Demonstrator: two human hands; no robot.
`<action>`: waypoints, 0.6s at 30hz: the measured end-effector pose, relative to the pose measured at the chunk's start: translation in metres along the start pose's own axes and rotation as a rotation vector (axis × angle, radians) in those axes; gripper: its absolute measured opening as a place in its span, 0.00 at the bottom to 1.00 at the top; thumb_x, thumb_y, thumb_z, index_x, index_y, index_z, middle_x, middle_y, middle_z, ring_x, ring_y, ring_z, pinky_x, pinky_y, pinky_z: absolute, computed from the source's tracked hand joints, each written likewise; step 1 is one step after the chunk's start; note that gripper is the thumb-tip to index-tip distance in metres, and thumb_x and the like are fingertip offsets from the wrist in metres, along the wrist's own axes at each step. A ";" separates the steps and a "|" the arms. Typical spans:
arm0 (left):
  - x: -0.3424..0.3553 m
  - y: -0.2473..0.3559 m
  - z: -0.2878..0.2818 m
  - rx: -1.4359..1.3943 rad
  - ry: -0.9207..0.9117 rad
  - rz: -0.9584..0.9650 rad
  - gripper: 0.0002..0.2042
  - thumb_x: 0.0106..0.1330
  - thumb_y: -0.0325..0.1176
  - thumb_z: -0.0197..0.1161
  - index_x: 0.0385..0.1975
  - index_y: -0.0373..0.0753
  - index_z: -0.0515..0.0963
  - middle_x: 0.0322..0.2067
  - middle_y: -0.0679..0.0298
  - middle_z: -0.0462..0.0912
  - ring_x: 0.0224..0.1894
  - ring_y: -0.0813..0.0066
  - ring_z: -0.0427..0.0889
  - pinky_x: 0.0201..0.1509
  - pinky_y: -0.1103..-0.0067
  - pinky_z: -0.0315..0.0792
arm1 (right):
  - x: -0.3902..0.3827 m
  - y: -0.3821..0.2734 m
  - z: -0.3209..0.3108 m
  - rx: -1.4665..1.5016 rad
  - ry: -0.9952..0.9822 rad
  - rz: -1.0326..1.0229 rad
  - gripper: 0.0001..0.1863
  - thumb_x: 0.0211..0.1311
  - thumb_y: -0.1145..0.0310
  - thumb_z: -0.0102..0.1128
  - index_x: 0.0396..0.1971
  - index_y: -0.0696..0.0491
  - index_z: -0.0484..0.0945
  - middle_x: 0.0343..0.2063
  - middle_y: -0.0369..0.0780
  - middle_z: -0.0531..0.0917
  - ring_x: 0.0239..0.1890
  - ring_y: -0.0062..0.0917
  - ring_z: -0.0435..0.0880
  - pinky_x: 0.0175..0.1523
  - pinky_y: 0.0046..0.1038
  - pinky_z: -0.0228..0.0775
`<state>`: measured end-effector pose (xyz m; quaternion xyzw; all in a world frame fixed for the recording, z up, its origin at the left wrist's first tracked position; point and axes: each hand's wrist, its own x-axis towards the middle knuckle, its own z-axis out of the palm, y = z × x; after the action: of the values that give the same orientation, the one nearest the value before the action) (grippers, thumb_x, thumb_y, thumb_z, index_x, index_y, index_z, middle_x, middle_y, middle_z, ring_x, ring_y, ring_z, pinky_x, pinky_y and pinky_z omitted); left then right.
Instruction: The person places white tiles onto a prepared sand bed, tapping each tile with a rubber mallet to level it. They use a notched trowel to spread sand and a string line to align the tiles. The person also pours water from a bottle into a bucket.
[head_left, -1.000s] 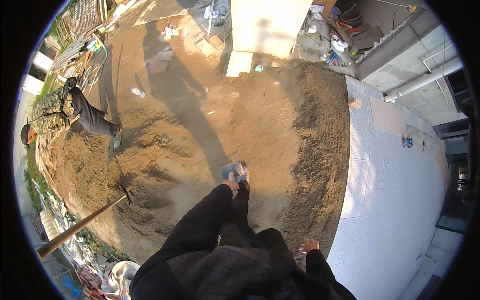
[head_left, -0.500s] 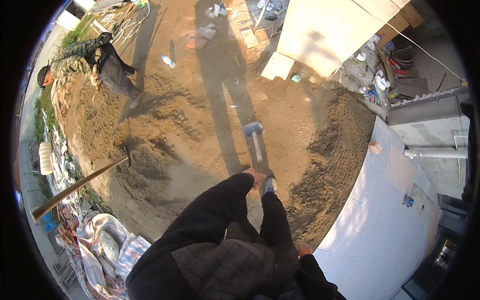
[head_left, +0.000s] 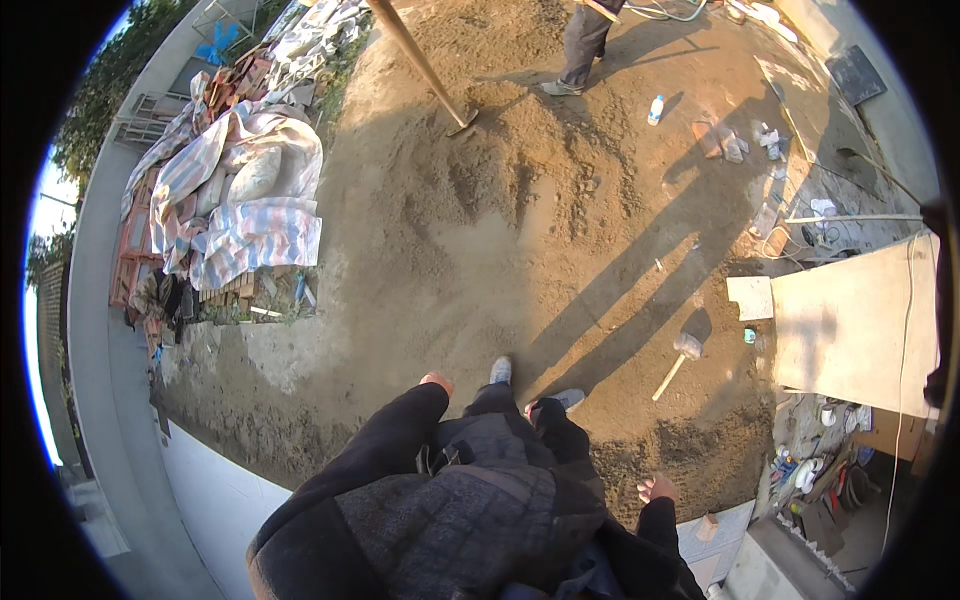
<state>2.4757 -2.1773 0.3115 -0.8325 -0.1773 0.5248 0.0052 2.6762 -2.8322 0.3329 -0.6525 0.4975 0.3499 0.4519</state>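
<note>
My left hand (head_left: 436,383) hangs over the sandy ground left of my shoes (head_left: 500,370), its fingers mostly hidden. My right hand (head_left: 657,489) is low on the right, above dark loose sand, empty with loosely curled, slightly parted fingers. A mallet (head_left: 687,347) with a pale handle lies on the ground to the right, apart from both hands. A long-handled tool (head_left: 420,62) stands tilted, its metal head in the sand ahead.
A co-worker's legs (head_left: 582,50) are at the top. Striped sheeting (head_left: 245,240) covers sacks and rubble at left. A bottle (head_left: 656,110) and bricks (head_left: 707,140) lie ahead. A large board (head_left: 850,320) is at right, pale paving (head_left: 215,470) behind me.
My view has swung left. The mallet, held in my left hand a second ago, was let go and lies on the ground. My left hand has moved away from it.
</note>
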 end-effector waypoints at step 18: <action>-0.103 0.074 0.249 -1.320 -0.029 -0.603 0.15 0.66 0.43 0.59 0.42 0.46 0.90 0.42 0.58 0.90 0.52 0.61 0.88 0.50 0.64 0.83 | -0.084 -0.175 0.325 -1.327 -0.535 -0.781 0.17 0.70 0.60 0.58 0.31 0.61 0.83 0.30 0.48 0.87 0.23 0.38 0.87 0.29 0.38 0.80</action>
<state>2.2390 -2.3217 0.2756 -0.5702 -0.6790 0.2951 -0.3560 2.8211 -2.4827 0.3387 -0.8050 -0.2016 0.5332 0.1642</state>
